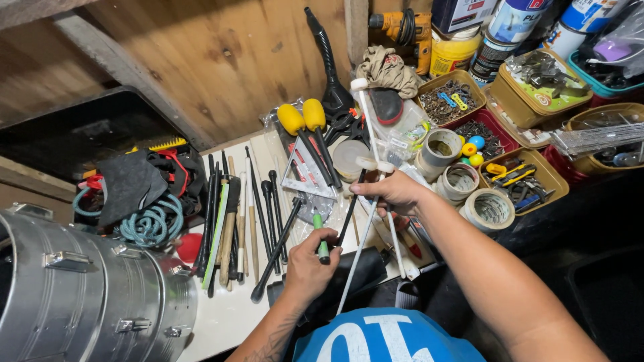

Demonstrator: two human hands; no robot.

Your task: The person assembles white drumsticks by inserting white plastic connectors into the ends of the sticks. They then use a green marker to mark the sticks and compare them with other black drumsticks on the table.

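**A:** What are the hands doing?

**B:** Seen from above, the right hand is closed around a bundle of thin white sticks with soft pale tips, fingers clamped near their crossing point. The sticks fan out, one tip pointing up toward the wooden wall, the other ends running down toward the person's lap. The left hand is pinched shut on a short green-handled tool, held upright just below the right hand.

**B:** Both sit over a white bench top crowded with gear.

**A:** What lies around them?

**B:** Left of the hands, a row of black and wooden sticks lies side by side. Two yellow-headed mallets rest just above, beside a clear triangular ruler. To the right are rolls of tape and trays of small hardware. A silver metal drum fills the lower left.

**A:** How would this handling go well?

**B:** My judgement: the white sticks are long and springy, so gripping where they cross keeps them from splaying. Lifting them straight, clear of the tape rolls, should avoid knocking things over. The green tool looks secure, though I cannot tell what its tip is.
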